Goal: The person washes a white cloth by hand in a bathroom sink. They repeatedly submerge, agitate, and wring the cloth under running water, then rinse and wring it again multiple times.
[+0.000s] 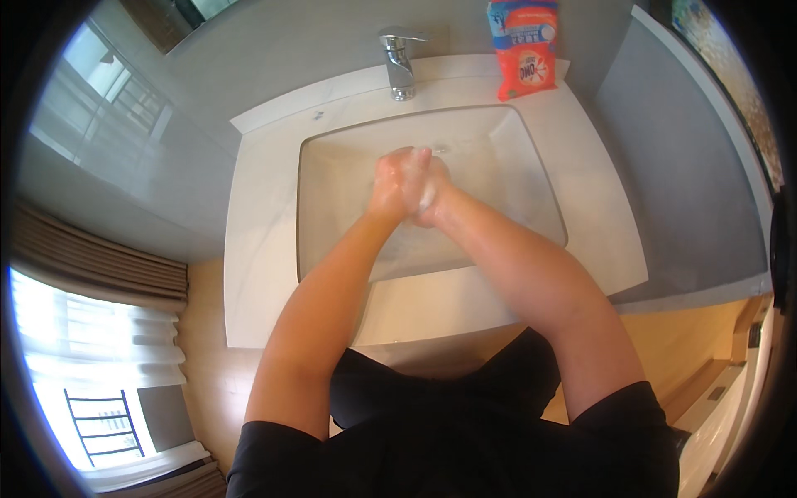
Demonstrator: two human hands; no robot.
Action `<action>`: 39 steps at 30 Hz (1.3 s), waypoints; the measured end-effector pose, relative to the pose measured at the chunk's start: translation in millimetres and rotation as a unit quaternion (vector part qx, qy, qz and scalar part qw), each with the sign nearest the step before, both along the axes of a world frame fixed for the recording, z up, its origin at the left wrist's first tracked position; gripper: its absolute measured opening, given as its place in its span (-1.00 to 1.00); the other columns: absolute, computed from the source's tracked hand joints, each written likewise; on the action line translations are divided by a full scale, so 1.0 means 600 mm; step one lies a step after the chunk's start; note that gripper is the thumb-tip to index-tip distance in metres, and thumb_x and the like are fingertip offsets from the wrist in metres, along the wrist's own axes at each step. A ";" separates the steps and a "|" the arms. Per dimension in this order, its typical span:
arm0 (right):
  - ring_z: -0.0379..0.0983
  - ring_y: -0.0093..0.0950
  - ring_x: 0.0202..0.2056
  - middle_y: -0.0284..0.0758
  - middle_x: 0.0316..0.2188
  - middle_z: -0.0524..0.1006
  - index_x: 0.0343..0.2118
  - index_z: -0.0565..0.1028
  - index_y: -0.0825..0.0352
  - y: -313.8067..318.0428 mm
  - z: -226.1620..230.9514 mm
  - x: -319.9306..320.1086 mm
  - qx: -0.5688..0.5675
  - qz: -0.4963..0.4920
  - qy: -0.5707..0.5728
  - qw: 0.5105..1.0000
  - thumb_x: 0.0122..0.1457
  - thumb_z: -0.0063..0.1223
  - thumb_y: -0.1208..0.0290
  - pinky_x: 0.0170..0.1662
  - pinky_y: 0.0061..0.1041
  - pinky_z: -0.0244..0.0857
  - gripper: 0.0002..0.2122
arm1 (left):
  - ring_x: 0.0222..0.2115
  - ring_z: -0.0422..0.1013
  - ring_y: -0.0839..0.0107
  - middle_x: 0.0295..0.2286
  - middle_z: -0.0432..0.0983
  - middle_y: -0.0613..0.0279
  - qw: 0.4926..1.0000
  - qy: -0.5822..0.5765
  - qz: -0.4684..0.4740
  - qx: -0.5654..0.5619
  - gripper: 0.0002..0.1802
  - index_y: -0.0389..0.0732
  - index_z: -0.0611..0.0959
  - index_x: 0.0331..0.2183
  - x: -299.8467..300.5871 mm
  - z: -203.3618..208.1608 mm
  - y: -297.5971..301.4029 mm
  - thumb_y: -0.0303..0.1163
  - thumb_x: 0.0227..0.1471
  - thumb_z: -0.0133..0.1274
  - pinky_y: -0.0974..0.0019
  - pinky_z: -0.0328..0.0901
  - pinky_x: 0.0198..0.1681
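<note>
Above the basin of a white sink point(332, 224), my left hand point(393, 178) and my right hand point(433, 184) are clasped together. Their fingers are closed round each other, and one digit points up between them. White soap lather point(427, 196) coats the skin where they meet, mostly on the right hand. Whether any small thing is tucked between the palms is hidden. Behind the hands, the drain point(441, 150) shows in part.
A chrome single-lever faucet point(400, 70) stands at the sink's back edge. To its right, an orange and blue detergent bag point(526, 58) leans against the grey wall. White marbled countertop point(261, 241) frames the basin. At left hang brown curtains point(100, 257); a grey partition point(681, 158) rises at right.
</note>
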State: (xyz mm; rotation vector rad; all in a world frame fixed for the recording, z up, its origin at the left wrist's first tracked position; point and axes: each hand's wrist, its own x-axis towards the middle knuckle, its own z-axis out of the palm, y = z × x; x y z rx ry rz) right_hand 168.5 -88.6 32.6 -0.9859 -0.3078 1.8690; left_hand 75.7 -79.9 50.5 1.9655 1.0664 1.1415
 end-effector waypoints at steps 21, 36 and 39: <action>0.52 -0.39 -0.19 -0.25 -0.21 0.57 -0.13 0.50 0.38 0.039 0.046 0.137 0.166 0.010 -0.542 0.824 -0.10 0.31 0.19 -0.14 -0.30 0.40 -0.51 | -0.54 0.42 0.40 -0.53 0.47 0.16 0.901 -0.277 0.146 -0.300 -0.49 -0.33 0.58 -0.43 -0.061 0.032 0.047 -0.06 0.30 -0.15 0.26 0.35 -0.63; 0.51 -0.16 -0.10 -0.08 -0.16 0.57 -0.11 0.56 0.30 0.065 -0.030 0.233 0.127 0.014 -0.807 0.576 -0.07 0.15 0.36 -0.03 -0.23 0.38 -0.61 | 0.07 0.29 0.13 -0.01 0.40 0.06 0.922 0.277 0.259 -0.072 -0.63 -0.05 0.62 -0.11 -0.118 -0.019 0.084 -0.26 -0.03 0.17 -0.03 0.20 0.06; 0.44 -0.20 0.02 -0.11 -0.02 0.50 -0.08 0.56 0.27 0.059 -0.016 0.197 0.233 0.048 -0.813 0.531 -0.05 0.19 0.33 0.05 -0.25 0.33 -0.60 | 0.15 0.21 0.13 0.05 0.35 0.11 0.917 0.354 0.185 -0.016 -0.48 0.02 0.55 0.01 -0.110 -0.033 0.075 -0.16 -0.03 0.21 -0.18 0.05 0.18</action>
